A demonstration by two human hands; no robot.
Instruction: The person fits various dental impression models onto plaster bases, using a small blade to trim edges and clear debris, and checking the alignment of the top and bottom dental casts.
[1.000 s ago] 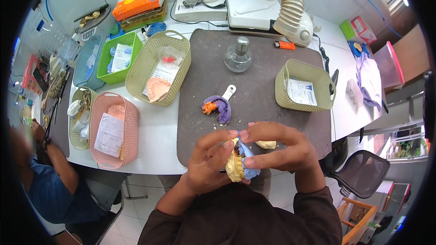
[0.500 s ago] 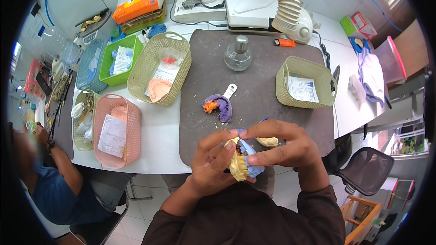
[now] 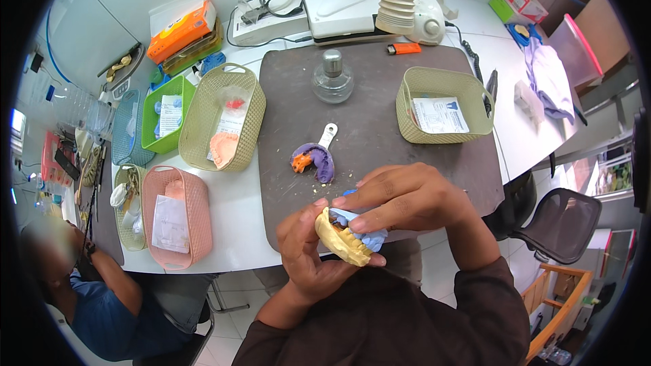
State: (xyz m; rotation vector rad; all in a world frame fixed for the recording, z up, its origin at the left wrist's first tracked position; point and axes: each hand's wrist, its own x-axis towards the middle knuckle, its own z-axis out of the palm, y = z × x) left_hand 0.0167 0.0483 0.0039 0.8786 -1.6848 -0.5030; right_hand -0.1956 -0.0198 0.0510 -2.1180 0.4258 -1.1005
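Above the dark mat (image 3: 380,115), both hands' grip encloses the yellow dental cast (image 3: 341,238).

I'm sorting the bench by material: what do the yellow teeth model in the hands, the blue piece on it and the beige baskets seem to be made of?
The yellow teeth model looks like matte cast stone or plaster: chalky and opaque. The blue piece pressed against it looks like soft, dull impression material, though that is uncertain. The beige baskets look like moulded plastic, with a regular perforated weave.
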